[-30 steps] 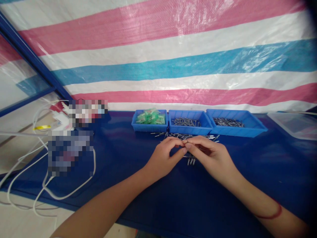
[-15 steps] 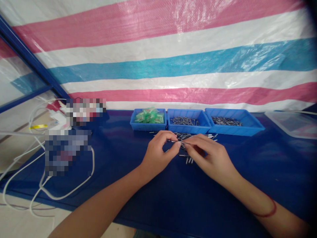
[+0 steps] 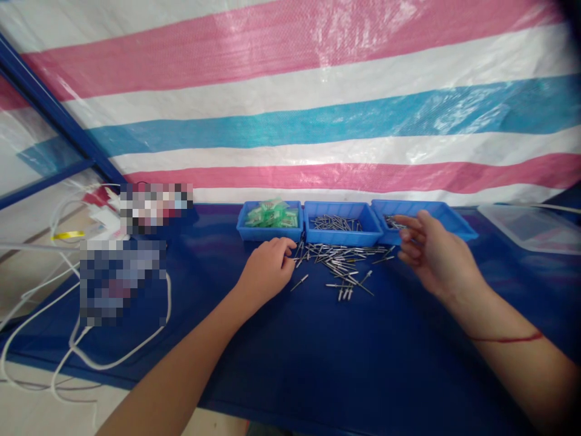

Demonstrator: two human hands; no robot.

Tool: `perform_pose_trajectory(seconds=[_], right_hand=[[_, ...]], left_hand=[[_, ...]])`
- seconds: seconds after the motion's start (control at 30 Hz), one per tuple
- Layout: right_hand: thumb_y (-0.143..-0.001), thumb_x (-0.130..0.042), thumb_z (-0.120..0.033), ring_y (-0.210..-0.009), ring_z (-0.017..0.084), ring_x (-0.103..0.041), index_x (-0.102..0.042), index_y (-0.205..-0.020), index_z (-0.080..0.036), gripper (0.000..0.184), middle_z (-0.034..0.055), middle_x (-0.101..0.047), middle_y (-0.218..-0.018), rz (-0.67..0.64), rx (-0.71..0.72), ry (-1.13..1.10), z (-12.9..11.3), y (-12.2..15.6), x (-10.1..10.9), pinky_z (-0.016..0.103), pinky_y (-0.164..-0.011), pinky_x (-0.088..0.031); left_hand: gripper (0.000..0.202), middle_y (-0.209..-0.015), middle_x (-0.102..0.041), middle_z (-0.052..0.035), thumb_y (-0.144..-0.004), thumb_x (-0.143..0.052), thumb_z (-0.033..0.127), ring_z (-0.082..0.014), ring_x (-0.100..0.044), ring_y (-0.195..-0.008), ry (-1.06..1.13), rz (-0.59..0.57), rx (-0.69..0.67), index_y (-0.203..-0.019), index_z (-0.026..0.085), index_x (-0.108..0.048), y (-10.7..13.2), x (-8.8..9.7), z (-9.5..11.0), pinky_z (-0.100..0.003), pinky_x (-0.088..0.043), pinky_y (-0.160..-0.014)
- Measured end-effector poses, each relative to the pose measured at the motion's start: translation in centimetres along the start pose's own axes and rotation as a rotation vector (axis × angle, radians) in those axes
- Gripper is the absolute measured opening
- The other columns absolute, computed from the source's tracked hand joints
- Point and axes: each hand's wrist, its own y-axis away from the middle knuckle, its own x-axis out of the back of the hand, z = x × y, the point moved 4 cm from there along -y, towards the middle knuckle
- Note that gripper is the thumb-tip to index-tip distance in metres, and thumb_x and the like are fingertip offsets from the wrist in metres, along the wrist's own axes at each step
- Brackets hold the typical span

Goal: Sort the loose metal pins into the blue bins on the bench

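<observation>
A scatter of small metal pins (image 3: 341,263) lies on the dark blue table (image 3: 318,357) in front of three blue trays. My left hand (image 3: 267,270) rests on the table at the left edge of the scatter, fingers curled, fingertips touching the pins. My right hand (image 3: 432,251) hovers at the front of the right tray (image 3: 447,219), fingers apart and loosely bent, nothing visible in them. The right tray and the middle tray (image 3: 340,232) hold more metal pins. The left tray (image 3: 254,230) holds green plastic parts (image 3: 271,214).
White cables (image 3: 118,357) loop over the table's left end beside blurred-out objects. A clear plastic container (image 3: 535,227) sits at the far right. A striped pink, white and blue tarp (image 3: 318,109) hangs behind the trays. A red string circles my right wrist.
My hands were pinched together over the pins. They have parted: the right hand rose to the right tray and opened, the left slid left and down onto the table.
</observation>
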Motion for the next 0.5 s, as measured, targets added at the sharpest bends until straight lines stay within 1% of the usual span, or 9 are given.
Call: perform_pose_trajectory(seconds=[0.07,0.1,0.17,0.23,0.3,0.37,0.43,0.5], right_hand=[[-0.079,-0.057,-0.049,-0.04,0.006,-0.028,-0.064,-0.091,-0.017,0.035,-0.003,-0.045,-0.06,-0.005,-0.022,-0.012,0.1,0.4,-0.5,0.027,-0.036,-0.019],[-0.078,-0.058,-0.047,-0.04,0.006,-0.028,-0.065,-0.09,-0.018,0.033,-0.0032,-0.045,-0.06,-0.014,-0.031,-0.011,0.2,0.7,-0.9,0.025,-0.036,-0.02],[-0.075,-0.063,-0.043,-0.041,0.005,-0.03,-0.066,-0.086,-0.017,0.027,-0.0032,-0.047,-0.06,-0.04,-0.045,0.0,0.5,1.5,-1.8,0.023,-0.037,-0.02],[-0.073,-0.066,-0.04,-0.043,0.005,-0.032,-0.067,-0.082,-0.017,0.024,-0.0027,-0.049,-0.061,-0.075,-0.052,0.04,0.9,2.3,-2.8,0.021,-0.037,-0.021],[-0.074,-0.065,-0.04,-0.045,0.006,-0.036,-0.067,-0.079,-0.018,0.023,-0.002,-0.05,-0.062,-0.125,-0.037,0.144,1.2,3.0,-3.5,0.021,-0.039,-0.025],[-0.078,-0.061,-0.042,-0.049,0.009,-0.042,-0.067,-0.077,-0.019,0.024,-0.0014,-0.052,-0.062,-0.195,0.029,0.311,1.3,3.5,-4.2,0.022,-0.042,-0.03],[-0.081,-0.056,-0.042,-0.054,0.012,-0.048,-0.067,-0.075,-0.019,0.026,-0.0007,-0.054,-0.061,-0.276,0.144,0.479,1.1,4.0,-4.8,0.024,-0.047,-0.036],[-0.084,-0.053,-0.039,-0.061,0.015,-0.055,-0.068,-0.076,-0.02,0.026,0.0006,-0.06,-0.065,-0.356,0.272,0.603,0.9,4.6,-5.4,0.026,-0.056,-0.041]], left_hand=[[0.017,-0.092,-0.065,-0.0044,-0.084,-0.049,0.02,-0.0198,-0.059,-0.086,-0.073,-0.059,-0.008,-0.096,0.018,-0.062,0.2,-0.1,0.1,-0.032,-0.045,-0.08],[0.017,-0.092,-0.065,-0.0047,-0.086,-0.05,0.026,-0.0201,-0.059,-0.086,-0.109,-0.078,-0.019,-0.093,0.018,-0.063,0.2,-0.3,0.3,-0.032,-0.045,-0.079],[0.022,-0.094,-0.065,-0.0053,-0.088,-0.051,0.036,-0.0209,-0.058,-0.088,-0.176,-0.095,-0.04,-0.092,0.019,-0.064,0.4,-0.7,0.6,-0.032,-0.043,-0.076],[0.024,-0.095,-0.065,-0.0055,-0.09,-0.05,0.038,-0.021,-0.058,-0.089,-0.229,-0.099,-0.058,-0.093,0.019,-0.065,0.4,-1.2,0.8,-0.032,-0.041,-0.073],[0.023,-0.097,-0.065,-0.0053,-0.093,-0.047,0.034,-0.0207,-0.058,-0.09,-0.273,-0.099,-0.079,-0.094,0.02,-0.065,0.3,-1.6,1.1,-0.031,-0.039,-0.071],[0.024,-0.095,-0.065,-0.0054,-0.094,-0.044,0.032,-0.0209,-0.058,-0.089,-0.317,-0.096,-0.103,-0.093,0.019,-0.064,0.3,-1.9,1.3,-0.032,-0.037,-0.069],[0.025,-0.094,-0.065,-0.0056,-0.095,-0.042,0.03,-0.0213,-0.057,-0.088,-0.353,-0.081,-0.119,-0.092,0.018,-0.064,0.2,-1.8,1.5,-0.033,-0.036,-0.069],[0.025,-0.093,-0.064,-0.0057,-0.096,-0.041,0.029,-0.0215,-0.057,-0.087,-0.372,-0.053,-0.117,-0.091,0.018,-0.063,0.3,-1.6,1.6,-0.033,-0.035,-0.069]])
